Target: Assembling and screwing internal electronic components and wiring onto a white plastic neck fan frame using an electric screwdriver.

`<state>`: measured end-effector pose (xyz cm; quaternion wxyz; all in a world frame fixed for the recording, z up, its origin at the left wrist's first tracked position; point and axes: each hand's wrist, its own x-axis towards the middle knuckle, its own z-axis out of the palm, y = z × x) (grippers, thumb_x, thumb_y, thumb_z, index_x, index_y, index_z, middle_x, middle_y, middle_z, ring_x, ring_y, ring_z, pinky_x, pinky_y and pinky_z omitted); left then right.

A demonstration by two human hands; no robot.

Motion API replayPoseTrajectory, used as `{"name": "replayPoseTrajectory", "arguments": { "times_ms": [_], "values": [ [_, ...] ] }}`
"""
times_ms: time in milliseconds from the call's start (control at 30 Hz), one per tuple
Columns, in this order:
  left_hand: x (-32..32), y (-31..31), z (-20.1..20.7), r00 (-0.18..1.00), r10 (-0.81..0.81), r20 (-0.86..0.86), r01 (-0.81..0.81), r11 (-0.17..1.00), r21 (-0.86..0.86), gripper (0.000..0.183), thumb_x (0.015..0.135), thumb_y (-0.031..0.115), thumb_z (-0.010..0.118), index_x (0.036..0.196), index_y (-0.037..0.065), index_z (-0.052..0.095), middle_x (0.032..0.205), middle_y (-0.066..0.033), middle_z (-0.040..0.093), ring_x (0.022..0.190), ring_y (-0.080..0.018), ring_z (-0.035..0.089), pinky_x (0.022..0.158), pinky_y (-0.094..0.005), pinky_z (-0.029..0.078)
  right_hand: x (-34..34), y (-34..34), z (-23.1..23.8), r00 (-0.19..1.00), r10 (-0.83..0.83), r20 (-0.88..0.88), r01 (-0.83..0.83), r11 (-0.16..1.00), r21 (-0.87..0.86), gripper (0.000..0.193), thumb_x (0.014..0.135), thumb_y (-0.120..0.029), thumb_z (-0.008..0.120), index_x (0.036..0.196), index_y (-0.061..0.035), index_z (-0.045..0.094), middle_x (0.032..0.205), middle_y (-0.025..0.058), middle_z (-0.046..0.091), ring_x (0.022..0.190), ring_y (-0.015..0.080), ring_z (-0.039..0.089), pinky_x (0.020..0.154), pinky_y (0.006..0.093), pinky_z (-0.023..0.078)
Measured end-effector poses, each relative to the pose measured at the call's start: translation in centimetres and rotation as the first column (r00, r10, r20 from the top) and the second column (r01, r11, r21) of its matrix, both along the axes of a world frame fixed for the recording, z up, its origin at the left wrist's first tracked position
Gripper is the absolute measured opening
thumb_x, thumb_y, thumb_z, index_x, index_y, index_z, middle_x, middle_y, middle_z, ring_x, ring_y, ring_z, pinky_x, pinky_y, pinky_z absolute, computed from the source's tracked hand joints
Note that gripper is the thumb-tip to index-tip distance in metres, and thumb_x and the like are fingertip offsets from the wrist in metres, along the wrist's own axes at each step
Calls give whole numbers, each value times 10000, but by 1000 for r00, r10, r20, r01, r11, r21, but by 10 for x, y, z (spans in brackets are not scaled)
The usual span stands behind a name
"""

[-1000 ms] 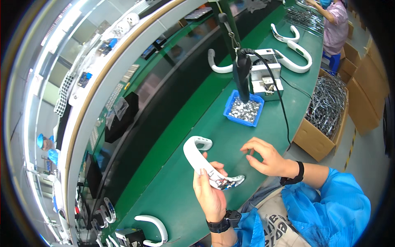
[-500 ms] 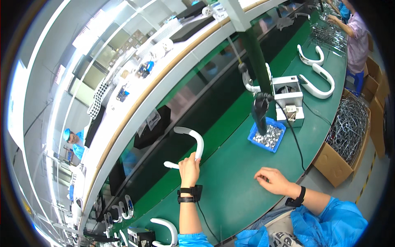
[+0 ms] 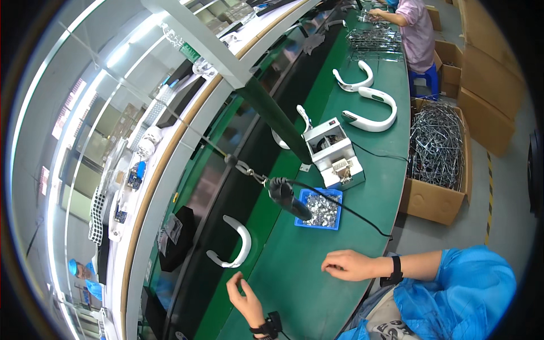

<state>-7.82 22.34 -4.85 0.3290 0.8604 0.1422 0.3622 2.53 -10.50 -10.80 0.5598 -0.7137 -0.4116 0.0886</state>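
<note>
My left hand (image 3: 245, 296) is above the near left part of the green bench, thumb and fingers apart, with nothing in it. Just beyond its fingertips lies a white C-shaped neckband device (image 3: 245, 241), apart from the hand, on the black strip by the bench's green surface. Above the bench's right front area, my right hand (image 3: 347, 265) has loosely bent fingers and holds nothing that I can see. A black electric screwdriver (image 3: 289, 199) hangs from a cord over the bench. Its tip is beside a blue tray (image 3: 298, 222) of small metal parts.
Behind the tray stands a white and grey machine (image 3: 334, 150). Farther along are white neckbands (image 3: 382, 123) and a heap of metal wire parts (image 3: 374, 42). A cardboard box (image 3: 433, 201) of bent metal rods is right of the bench. A co-worker (image 3: 416, 34) sits at the far end.
My left hand has let go of the white neckband and drawn back toward me. The view has turned to the right. My right hand stays near the bench's front edge.
</note>
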Motion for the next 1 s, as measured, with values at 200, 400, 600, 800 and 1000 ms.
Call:
{"name": "replayPoseTrajectory", "arguments": {
  "times_ms": [200,400,600,800,1000],
  "values": [
    [-32,-77,-39,996,-43,76,82,763,-641,191,1097,31,541,1169,-41,701,987,-100,727,917,-170,693,870,-308,569,47,-7,33,948,-258,187,248,966,77,124,961,-64,670,1072,-28,711,974,141,724,848,318,720,770,428,571],
    [-6,-112,-74,990,-61,130,137,672,-728,222,1102,83,550,1211,-21,714,993,-67,747,923,-161,692,892,-320,567,135,-20,54,787,-179,591,347,920,-184,261,826,2,743,1084,-38,732,1031,163,719,1051,393,688,910,479,567],
    [41,-137,-107,974,-99,206,223,609,-761,222,1123,89,526,1239,-7,688,974,-46,704,910,-131,650,869,-278,541,208,-42,56,896,44,443,156,901,-404,186,832,37,747,1015,10,727,989,173,669,895,367,693,793,447,547],
    [57,-150,-106,979,-92,180,200,570,-797,217,1116,83,521,1246,9,679,944,-24,671,876,-117,609,830,-272,522,232,-48,26,900,-170,401,262,947,-186,78,925,41,712,979,40,655,908,152,694,826,268,679,728,363,520],
    [58,-149,-109,984,-98,149,178,580,-795,229,1099,68,511,1262,16,662,939,-13,665,875,-109,603,831,-273,523,226,-45,25,884,-256,391,336,930,-151,90,958,32,695,1039,23,655,906,111,674,824,212,659,702,337,498]
  ]
}}
